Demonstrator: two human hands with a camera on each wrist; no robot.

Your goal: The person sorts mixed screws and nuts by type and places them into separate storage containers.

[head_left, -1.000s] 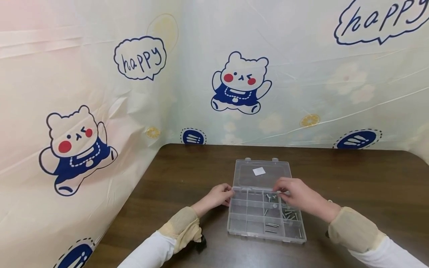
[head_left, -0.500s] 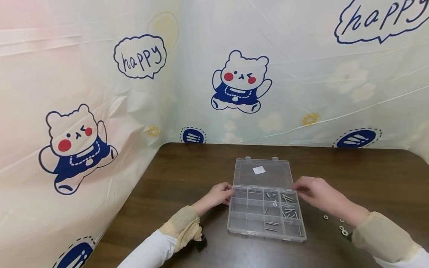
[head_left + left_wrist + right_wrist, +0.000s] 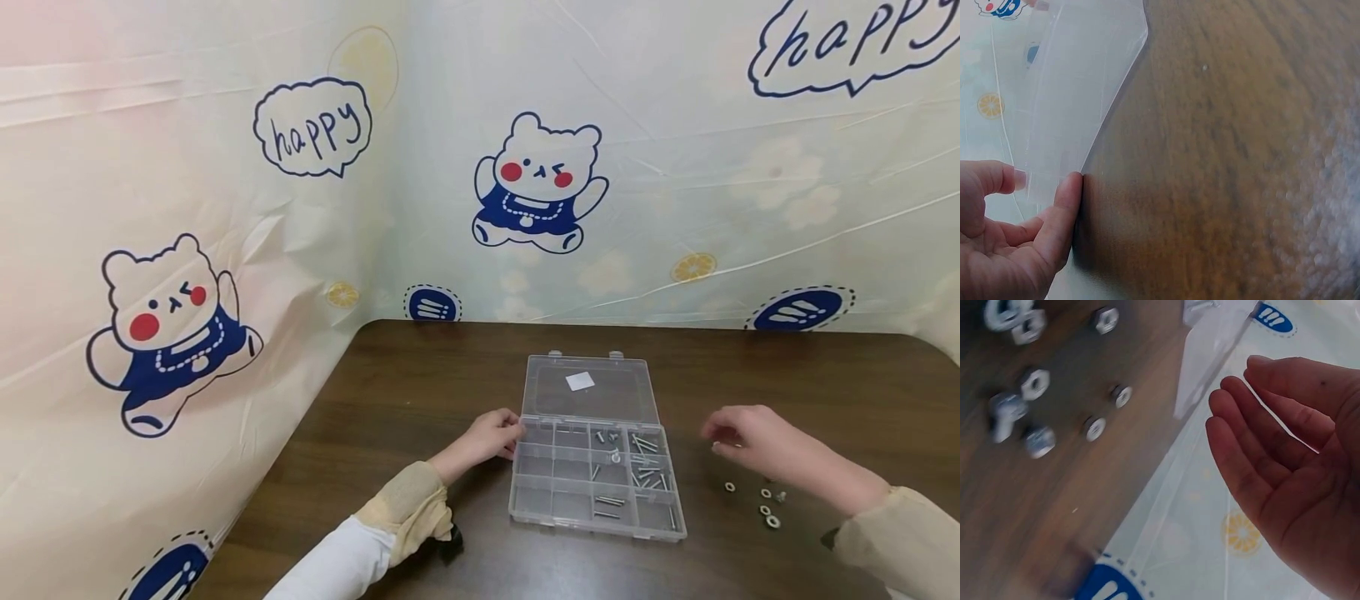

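Note:
A clear plastic compartment box (image 3: 577, 528) stands on the table with its lid (image 3: 555, 392) folded back. My left hand (image 3: 487, 435) holds the box at its far left corner; in the left wrist view the thumb and a finger of the left hand (image 3: 1022, 237) pinch its side wall (image 3: 1079, 106). Several screws (image 3: 648, 477) lie in the right-hand compartments, others (image 3: 609, 502) in the third column. My right hand (image 3: 765, 442) hovers over the table right of the box, fingers loosely bent and holding nothing. Beneath and beside it lie several nuts (image 3: 1036, 384) and a screw (image 3: 1005, 415).
The brown wooden table (image 3: 420, 375) reaches back to a printed cloth (image 3: 645, 167) with bears and the word happy. A small white label (image 3: 580, 382) shows on the lid. The box's left column of compartments (image 3: 534, 468) holds no visible parts.
My right hand has left the upper right compartments, moving right past the box edge to above the loose nuts. My left hand stays at the box corner.

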